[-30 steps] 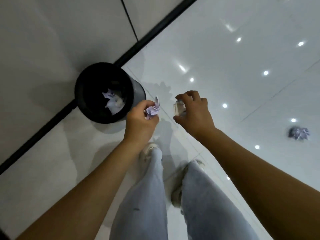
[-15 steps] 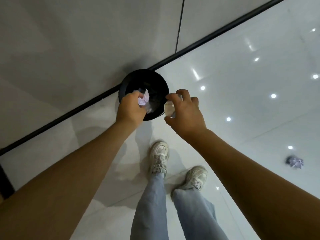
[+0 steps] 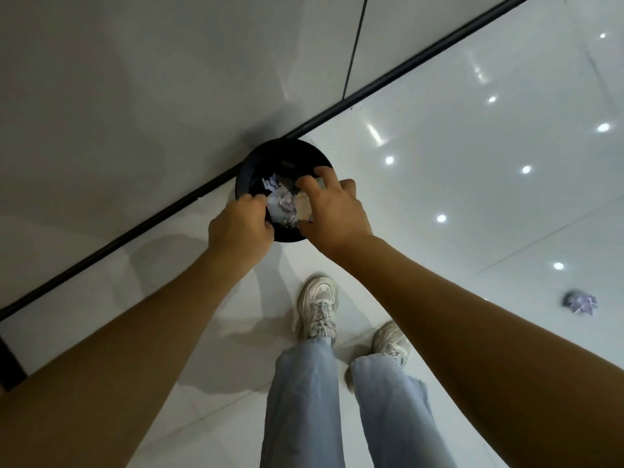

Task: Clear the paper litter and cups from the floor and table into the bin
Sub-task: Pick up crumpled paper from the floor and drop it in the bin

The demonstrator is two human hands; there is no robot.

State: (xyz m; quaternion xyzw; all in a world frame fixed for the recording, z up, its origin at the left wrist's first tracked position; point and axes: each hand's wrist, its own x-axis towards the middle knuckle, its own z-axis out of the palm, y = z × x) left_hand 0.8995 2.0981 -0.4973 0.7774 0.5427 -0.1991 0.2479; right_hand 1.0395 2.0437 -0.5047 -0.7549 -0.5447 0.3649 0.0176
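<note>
Both hands reach out over the mouth of the black bin (image 3: 287,153), which stands on the glossy white floor (image 3: 472,197) right against the dark strip at the foot of the wall (image 3: 135,79). The right hand (image 3: 332,211) holds a small clear cup (image 3: 304,206), thumb on its near side and fingers curled over its far side, so the cup sits above the bin's opening, just inside the near rim. The left hand (image 3: 241,224) is just to the left of that grip, its fingers curled inward over the near-left rim; whether it pinches anything I cannot tell (the fingertips are turned away from the camera). Between the two hands and below them, crumpled pale purple and white paper (image 3: 282,201) lies inside the bin. Well off to the right of the cup, apart from everything else, a crumpled purple paper ball (image 3: 579,301) lies on the floor. Nearer the body, two pale sneakers (image 3: 319,307) and light blue jeans (image 3: 304,400) show beneath the arms.
</note>
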